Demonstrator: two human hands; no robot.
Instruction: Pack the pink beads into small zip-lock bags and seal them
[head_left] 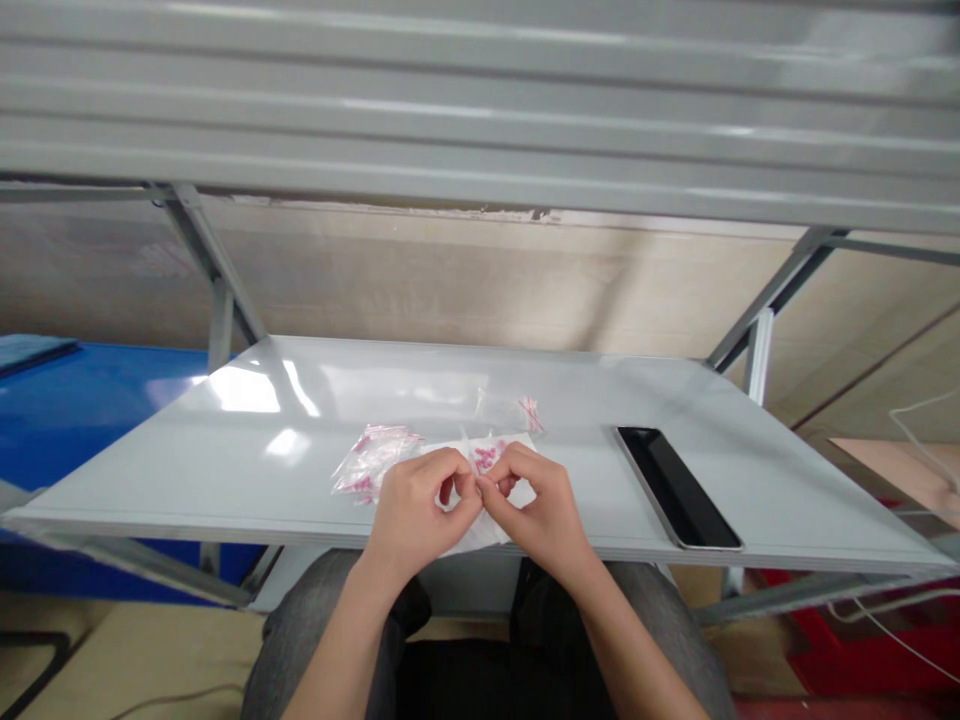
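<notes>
Grey-trousered knees [315, 640] sit closest to the head camera, tucked under the near edge of a pale grey surface [787, 470]. Both forearms reach up from below and meet at that edge. On the left hand [417, 510], the grip is closed to a pinch, thumb and forefinger pressed on the rim of a small clear bag [484, 460] with pink bits inside. On the right hand [541, 505], the grip is pinched the same way on the bag's rim, its fingertips touching those of the left. That bag lies on the surface just beyond the knuckles, over a white sheet [480, 535] that hangs a little past the edge. Just left of the hands lies a heap of more clear bags [371, 458] with pink marks; another small bag [525, 410] lies a bit farther back. Well to the right, a black tray [675, 485] rests aslant on the surface. Overhead runs a grey shelf [480, 100] on slanted struts.
</notes>
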